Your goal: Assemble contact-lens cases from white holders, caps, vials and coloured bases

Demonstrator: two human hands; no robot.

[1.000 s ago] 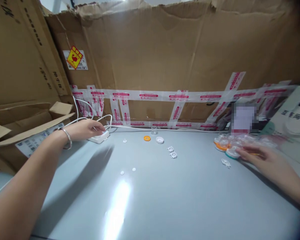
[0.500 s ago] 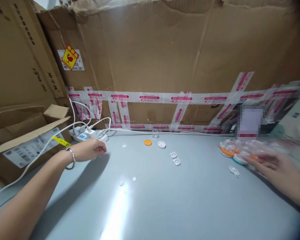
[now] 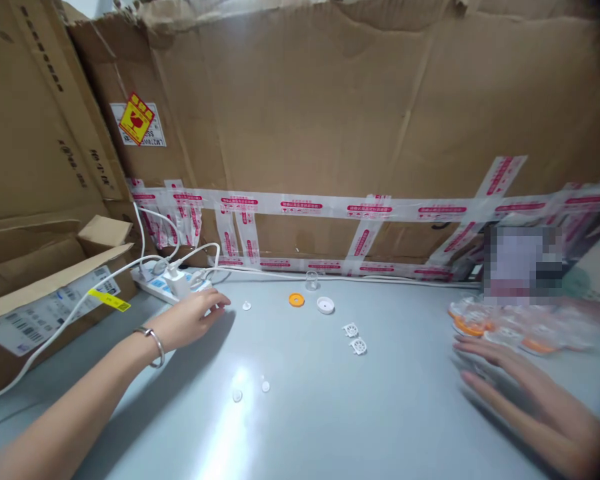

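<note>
My left hand [image 3: 193, 319] hovers low over the left part of the grey table, fingers loosely bent and apart with nothing visible in them. Closest to its fingertips is a small white peg-like piece [image 3: 247, 305]. At the right, my right hand [image 3: 527, 393] is open and blurred, thumb and fingers spread around a white flat part that is mostly hidden beneath it. Just beyond those fingers lies a pile of clear plastic pieces with orange rims [image 3: 473, 327]. Mid-table are an orange ring [image 3: 296, 300], a white round cap [image 3: 325, 305] and two white spoked pieces [image 3: 359, 346].
A clear cup [image 3: 312, 281] stands near the back cable. Two small white discs [image 3: 237, 396] lie toward the front. A power strip [image 3: 155, 287] with white cords and an open carton [image 3: 55, 300] are at left. A large cardboard box [image 3: 290, 120] walls the back.
My right hand has come away from the clear pile toward me, opening over the white flat part. My left hand has shifted slightly right and its fingers have loosened. The view has tilted a little.
</note>
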